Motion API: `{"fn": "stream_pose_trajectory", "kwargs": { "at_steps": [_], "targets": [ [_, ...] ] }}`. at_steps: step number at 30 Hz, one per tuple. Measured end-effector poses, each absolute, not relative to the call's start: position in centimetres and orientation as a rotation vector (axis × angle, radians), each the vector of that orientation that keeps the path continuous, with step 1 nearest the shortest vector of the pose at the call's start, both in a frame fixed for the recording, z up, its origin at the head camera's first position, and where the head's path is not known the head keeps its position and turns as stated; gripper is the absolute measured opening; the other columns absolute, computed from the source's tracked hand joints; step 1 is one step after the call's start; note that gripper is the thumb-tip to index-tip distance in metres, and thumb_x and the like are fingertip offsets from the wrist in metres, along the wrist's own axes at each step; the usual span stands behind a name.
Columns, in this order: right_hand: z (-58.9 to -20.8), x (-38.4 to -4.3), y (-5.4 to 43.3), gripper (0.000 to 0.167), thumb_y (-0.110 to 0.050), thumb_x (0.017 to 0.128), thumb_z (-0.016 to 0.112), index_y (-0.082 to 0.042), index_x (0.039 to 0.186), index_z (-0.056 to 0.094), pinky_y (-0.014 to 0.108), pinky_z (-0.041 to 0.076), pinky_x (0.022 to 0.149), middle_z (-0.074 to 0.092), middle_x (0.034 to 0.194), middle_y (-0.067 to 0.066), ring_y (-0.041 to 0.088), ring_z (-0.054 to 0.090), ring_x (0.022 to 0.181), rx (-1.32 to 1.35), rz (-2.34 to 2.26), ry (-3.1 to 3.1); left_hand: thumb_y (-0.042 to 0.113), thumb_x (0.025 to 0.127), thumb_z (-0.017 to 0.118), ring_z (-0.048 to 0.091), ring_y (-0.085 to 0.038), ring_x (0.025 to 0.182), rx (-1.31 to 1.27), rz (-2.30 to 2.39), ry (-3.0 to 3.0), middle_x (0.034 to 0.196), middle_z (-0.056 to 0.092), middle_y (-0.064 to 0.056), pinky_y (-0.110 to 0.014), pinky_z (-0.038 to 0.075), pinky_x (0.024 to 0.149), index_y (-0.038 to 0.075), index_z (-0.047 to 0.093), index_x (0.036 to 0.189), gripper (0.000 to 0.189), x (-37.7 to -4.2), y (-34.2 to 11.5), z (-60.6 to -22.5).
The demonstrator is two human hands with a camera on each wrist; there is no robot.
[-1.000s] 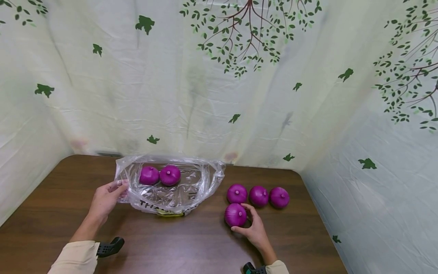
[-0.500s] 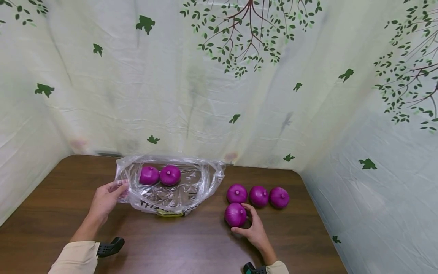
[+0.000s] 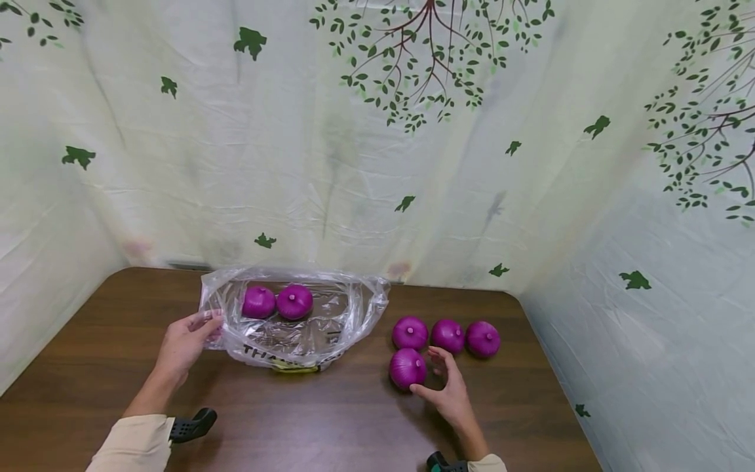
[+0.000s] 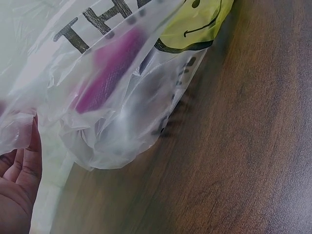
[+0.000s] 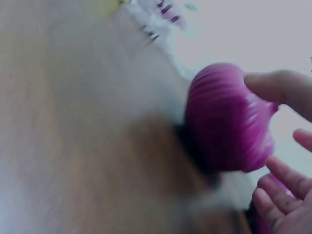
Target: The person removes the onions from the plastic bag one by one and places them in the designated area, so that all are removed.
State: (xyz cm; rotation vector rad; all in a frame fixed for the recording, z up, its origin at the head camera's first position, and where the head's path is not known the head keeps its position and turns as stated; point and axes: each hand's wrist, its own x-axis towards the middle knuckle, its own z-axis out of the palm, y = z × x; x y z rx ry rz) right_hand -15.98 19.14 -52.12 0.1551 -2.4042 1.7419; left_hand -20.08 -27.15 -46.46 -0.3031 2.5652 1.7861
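My left hand (image 3: 184,342) pinches the left edge of a clear plastic bag (image 3: 362,321), which lies with its mouth spread wide. Two red onions, a left one (image 3: 258,303) and a right one (image 3: 294,302), rest inside it. In the left wrist view the bag (image 4: 112,141) shows black lettering and a yellow smiley. My right hand (image 3: 451,393) is at the right side of a single red onion (image 3: 407,369), thumb and fingers spread apart. The right wrist view has the thumb overlapping this onion (image 5: 229,119), while the other fingers are off it.
Three more red onions stand in a row just behind the single one: left (image 3: 409,334), middle (image 3: 447,337) and right (image 3: 482,339). All stand on a brown wooden table (image 3: 330,419). A pale leaf-printed curtain (image 3: 354,164) closes off the back and sides.
My right hand has loosened from the single onion and drawn slightly to the right. That onion stays in front of the row. My left hand and the bag have hardly moved.
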Motion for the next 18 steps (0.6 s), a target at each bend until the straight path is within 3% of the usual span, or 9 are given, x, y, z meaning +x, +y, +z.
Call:
{"fn": "stream_pose_trajectory", "kwargs": {
  "at_steps": [8, 18],
  "targets": [
    [-50.6, -16.5, 18.6, 0.066, -0.002, 0.072, 0.082, 0.001, 0.130, 0.049, 0.045, 0.037, 0.099, 0.053, 0.129, 0.021, 0.034, 0.046, 0.120, 0.063, 1.695, -2.362, 0.035, 0.098, 0.055, 0.058, -0.001, 0.074, -0.308, 1.791, 2.560, 0.083, 0.062, 0.010, -0.015, 0.048, 0.069, -0.014, 0.047, 0.132, 0.060, -20.1, -27.0, -46.5],
    [-48.1, -17.6, 15.3, 0.047, 0.001, 0.080, 0.075, 0.004, 0.122, 0.055, 0.047, 0.040, 0.097, 0.058, 0.121, 0.023, 0.039, 0.051, 0.112, 0.100, 1.792, -2.191, 0.040, 0.098, 0.052, 0.057, -0.003, 0.075, -0.336, 1.749, 2.558, 0.086, 0.062, 0.007, -0.014, 0.047, 0.070, -0.012, 0.045, 0.134, 0.063, -20.0, -27.2, -46.5]
  ]
}}
